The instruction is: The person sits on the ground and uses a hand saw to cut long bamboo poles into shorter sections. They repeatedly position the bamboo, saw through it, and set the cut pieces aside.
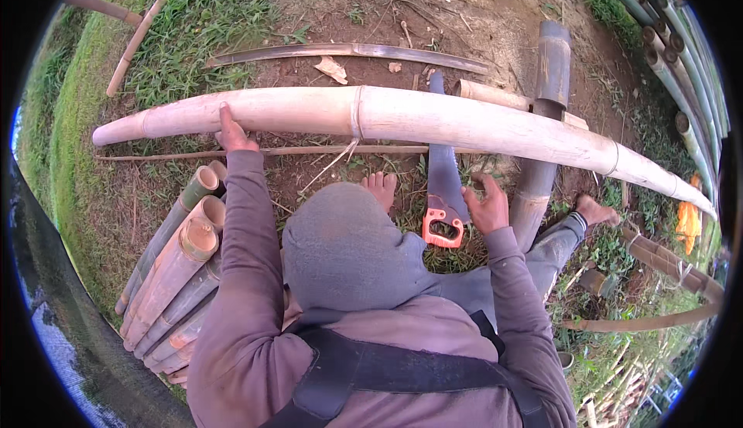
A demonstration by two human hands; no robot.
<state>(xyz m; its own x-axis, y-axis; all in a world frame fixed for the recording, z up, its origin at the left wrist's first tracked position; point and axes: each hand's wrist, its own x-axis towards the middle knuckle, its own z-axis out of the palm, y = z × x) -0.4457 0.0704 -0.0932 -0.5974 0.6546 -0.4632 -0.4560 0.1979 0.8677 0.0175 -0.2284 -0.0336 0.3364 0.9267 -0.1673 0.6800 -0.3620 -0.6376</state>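
A long pale bamboo pole point(294, 111) lies crosswise before me, with a string point(355, 112) tied round its middle and loose ends hanging toward me. My left hand point(234, 132) grips the near edge of the pole's left half, one digit laid up over its side; its other fingers are mostly hidden. My right hand point(489, 205) hovers near the pole's right half, empty, with thumb and fingers parted. Left of that hand is a handsaw point(444, 176) with an orange handle; its blade passes beneath the pole.
A thick dark bamboo section point(534, 196) runs under the pole at right. Cut bamboo lengths point(174, 258) are stacked at left, and more poles point(677, 56) lie far right. A split bamboo strip point(348, 50) lies beyond. An orange cloth-like thing point(687, 223) is near the pole's right end.
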